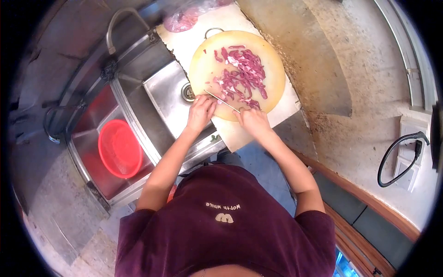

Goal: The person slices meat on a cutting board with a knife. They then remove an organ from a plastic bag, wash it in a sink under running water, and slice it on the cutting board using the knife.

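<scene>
Sliced raw red meat (pixel 244 69) lies in a loose heap on a round yellowish cutting board (pixel 272 60). A knife (pixel 222 101) slants across the board's near edge, seen almost edge-on as a thin line. My right hand (pixel 254 121) is closed around its handle. Just left of the blade, my left hand (pixel 201 111) rests at the board's near left edge, fingers curled and close together. Whatever lies beneath those fingertips is hidden or too small to make out. Small meat scraps are scattered near the blade.
A double steel sink (pixel 157 92) with a faucet (pixel 122 14) stands at left, a red basin (pixel 121 148) in its far-left bowl. The board sits on a pale panel (pixel 235 138) reaching over the sink. Behind it lies a plastic bag of meat (pixel 184 18). A stained wall rises at right.
</scene>
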The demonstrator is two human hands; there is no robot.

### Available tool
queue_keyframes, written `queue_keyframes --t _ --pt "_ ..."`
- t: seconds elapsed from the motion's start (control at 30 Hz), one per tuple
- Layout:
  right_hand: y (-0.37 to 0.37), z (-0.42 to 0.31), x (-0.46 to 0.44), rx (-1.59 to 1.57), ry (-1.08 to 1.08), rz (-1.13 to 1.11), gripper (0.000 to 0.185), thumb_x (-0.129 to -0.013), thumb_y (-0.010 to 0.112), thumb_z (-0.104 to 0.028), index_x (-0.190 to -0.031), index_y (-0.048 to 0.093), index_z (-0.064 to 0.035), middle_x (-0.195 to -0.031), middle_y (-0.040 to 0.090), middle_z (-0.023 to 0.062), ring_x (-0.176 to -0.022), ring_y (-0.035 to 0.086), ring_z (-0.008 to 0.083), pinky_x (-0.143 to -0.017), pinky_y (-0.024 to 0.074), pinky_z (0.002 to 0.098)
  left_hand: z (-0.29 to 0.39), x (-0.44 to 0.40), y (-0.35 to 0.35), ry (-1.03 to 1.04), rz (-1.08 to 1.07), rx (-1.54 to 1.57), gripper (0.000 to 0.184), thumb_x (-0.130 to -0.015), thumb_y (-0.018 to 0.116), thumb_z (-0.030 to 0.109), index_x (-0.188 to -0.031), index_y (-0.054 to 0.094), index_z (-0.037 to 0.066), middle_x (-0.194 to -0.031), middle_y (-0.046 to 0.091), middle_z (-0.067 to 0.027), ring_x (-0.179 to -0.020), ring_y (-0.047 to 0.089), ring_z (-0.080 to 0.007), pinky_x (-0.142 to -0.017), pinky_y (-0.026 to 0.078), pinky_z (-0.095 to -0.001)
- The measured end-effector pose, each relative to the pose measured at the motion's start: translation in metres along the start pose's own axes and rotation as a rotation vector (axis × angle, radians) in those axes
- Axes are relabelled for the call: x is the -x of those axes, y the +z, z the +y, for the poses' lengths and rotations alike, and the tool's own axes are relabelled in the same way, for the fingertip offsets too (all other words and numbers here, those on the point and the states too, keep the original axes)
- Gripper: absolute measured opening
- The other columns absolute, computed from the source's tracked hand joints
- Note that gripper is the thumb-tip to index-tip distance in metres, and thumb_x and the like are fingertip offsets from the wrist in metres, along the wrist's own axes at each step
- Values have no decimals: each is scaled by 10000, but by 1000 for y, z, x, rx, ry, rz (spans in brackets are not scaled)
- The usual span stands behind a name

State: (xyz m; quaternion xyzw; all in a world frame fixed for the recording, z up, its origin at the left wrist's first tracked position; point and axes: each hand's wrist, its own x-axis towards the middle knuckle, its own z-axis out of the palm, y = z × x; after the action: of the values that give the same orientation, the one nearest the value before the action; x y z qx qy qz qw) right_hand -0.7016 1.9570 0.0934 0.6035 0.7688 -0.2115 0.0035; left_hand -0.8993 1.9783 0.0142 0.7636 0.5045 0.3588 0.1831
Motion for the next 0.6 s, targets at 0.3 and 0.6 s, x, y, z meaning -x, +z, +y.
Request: queue_keyframes --t 0.3,0.6 --pt "-20 13 15 104 -78 15 324 -904 495 -281 -754 583 -8 -620 616 184 -607 643 315 -549 514 413 2 -5 5 28 11 -45 147 -716 666 44 -861 645 45 -862 575 -80 -848 560 -269 -756 483 -357" --pt "-3 19 -20 -46 -161 -78 331 -908 494 -284 -812 621 7 -665 620 210 -674 637 359 -623 505 459 -1 -13 3 62 5 54 135 -693 685 12 -825 656 21 -874 604 -94 -835 578 -280 -749 492 -359"
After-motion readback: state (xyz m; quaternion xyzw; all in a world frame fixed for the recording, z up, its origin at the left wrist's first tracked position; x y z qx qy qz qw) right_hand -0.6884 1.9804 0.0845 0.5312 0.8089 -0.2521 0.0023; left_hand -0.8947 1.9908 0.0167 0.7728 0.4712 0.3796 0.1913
